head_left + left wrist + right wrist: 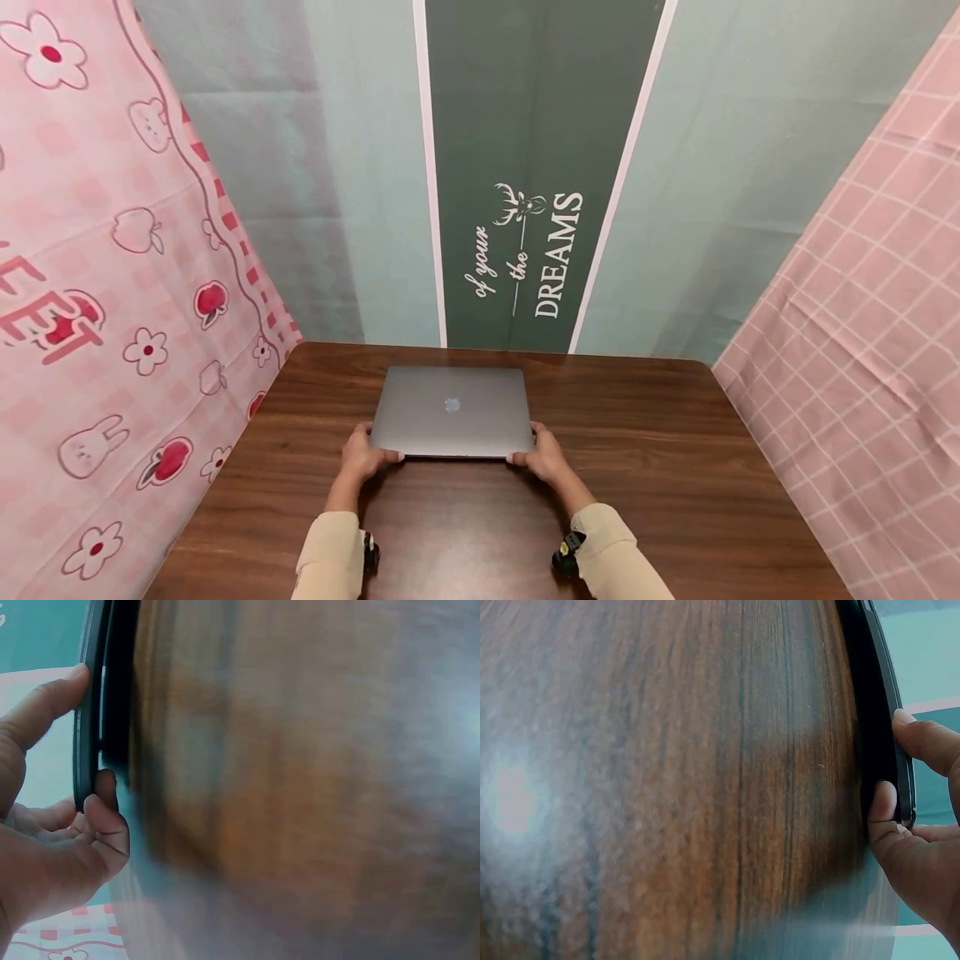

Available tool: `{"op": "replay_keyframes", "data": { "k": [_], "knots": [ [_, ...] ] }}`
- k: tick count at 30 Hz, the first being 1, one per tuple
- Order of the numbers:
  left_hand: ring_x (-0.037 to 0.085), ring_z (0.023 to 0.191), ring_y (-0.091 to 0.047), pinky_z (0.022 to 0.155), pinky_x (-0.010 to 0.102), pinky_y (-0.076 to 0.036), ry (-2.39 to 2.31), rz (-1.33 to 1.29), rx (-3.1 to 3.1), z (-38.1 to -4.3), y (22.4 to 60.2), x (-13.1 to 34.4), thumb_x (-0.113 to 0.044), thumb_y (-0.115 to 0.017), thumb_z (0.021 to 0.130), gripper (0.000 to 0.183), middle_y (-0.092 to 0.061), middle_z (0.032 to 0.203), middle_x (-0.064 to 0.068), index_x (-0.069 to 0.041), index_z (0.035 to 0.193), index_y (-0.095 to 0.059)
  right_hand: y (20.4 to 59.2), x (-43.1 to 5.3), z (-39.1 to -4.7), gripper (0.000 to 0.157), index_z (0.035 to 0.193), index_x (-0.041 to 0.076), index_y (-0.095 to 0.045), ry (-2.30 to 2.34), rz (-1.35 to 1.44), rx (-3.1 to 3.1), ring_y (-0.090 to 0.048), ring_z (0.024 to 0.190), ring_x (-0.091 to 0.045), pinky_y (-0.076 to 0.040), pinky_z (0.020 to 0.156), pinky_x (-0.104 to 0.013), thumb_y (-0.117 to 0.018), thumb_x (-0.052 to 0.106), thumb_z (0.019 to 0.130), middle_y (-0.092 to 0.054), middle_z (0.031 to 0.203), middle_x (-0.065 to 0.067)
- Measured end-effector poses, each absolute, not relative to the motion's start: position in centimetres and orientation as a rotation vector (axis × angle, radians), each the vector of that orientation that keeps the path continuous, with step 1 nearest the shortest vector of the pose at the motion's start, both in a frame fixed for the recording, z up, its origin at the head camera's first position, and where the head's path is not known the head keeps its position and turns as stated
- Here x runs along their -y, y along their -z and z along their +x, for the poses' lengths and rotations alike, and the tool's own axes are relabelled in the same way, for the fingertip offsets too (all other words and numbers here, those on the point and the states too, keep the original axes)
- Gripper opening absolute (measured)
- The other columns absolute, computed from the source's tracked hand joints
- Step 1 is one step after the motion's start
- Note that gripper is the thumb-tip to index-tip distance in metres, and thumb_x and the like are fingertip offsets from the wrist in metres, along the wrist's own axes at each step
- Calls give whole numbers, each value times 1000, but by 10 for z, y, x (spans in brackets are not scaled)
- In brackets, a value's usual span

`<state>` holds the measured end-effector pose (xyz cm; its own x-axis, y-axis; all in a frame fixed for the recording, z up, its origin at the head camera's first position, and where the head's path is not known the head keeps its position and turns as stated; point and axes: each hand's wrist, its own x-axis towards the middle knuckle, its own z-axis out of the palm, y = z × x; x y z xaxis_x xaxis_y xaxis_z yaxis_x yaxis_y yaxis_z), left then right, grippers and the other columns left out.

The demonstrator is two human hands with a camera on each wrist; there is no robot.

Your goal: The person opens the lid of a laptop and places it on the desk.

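Note:
A closed grey laptop [450, 425] with an apple logo on its lid lies level over the far half of the wooden table. My left hand [363, 452] grips its near left corner, the thumb along the front edge. At the near right corner, my right hand [543, 454] holds it the same way. In the left wrist view the laptop's thin edge [88, 727] sits between thumb and curled fingers. The right wrist view shows the other end of that edge [900, 750] between thumb and fingers. Whether its far side touches the table cannot be told.
The brown wooden table [637, 467] has rounded far corners. Behind it hangs a green curtain [495, 125] with white lettering. Pink patterned cloth [150, 275] borders the left side, and pink checked cloth [862, 333] the right. A small black device [567, 557] sits at the right sleeve.

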<state>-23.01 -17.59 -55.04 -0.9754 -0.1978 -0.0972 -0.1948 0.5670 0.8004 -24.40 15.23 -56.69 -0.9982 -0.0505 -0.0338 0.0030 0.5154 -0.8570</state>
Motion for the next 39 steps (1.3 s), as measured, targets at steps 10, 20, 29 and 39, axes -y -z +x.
{"op": "replay_keyframes", "data": {
  "k": [10,20,29,39],
  "knots": [
    [35,99,-45,81,45,-35,1466,340,2725,-219,553,171,-22,-82,51,83,-48,111,24,3,119,-40,568,-158,-234,82,122,-10,-36,1490,-63,-2751,-51,88,-29,-42,72,-37,-78,17,57,-52,100,-22],
    [35,97,-45,79,45,-36,1511,358,2735,-224,549,168,-21,-81,52,84,-47,111,24,2,120,-38,563,-156,-237,78,123,-13,-31,1617,-2,-2680,-45,99,-35,-38,79,-42,-73,13,63,-45,110,-29],
    [36,99,-44,80,45,-35,1522,362,2701,-212,550,168,-16,-81,53,82,-46,113,24,3,120,-38,567,-156,-227,76,121,-12,-36,1522,-41,-2782,-46,97,-35,-37,80,-43,-75,15,62,-47,108,-27],
    [31,94,-48,78,40,-37,1640,353,2543,-197,536,161,-11,-81,53,82,-48,108,22,2,121,-36,547,-162,-217,79,124,-7,-35,1565,-60,-2828,-49,89,-28,-39,76,-39,-77,17,61,-50,101,-19]
  ]
}}
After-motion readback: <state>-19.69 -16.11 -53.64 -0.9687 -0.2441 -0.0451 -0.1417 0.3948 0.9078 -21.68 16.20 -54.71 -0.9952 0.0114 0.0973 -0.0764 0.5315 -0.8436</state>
